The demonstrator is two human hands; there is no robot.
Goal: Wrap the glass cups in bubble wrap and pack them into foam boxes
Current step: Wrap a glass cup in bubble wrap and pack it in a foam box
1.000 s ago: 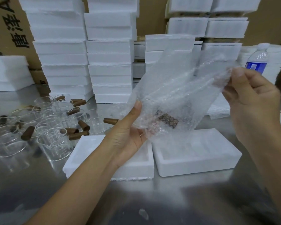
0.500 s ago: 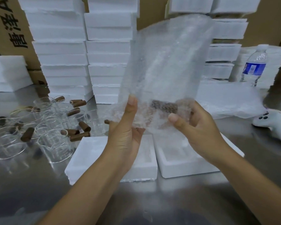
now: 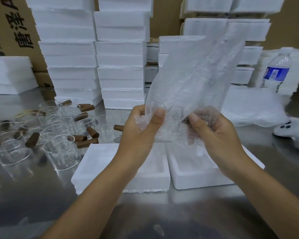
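Whereas the left hand [image 3: 140,130] lay flat before, it and the right hand [image 3: 214,133] now curl their fingers round the wrap [image 3: 193,78] at its lower end.

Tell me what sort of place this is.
Probably a packing station in a warehouse or small factory: tall stacks of white foam boxes against cardboard cartons, many glass cups waiting on a steel table, and a sheet of bubble wrap held up.

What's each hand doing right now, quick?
Left hand: grips the bubble wrap.
Right hand: grips the same bubble wrap.
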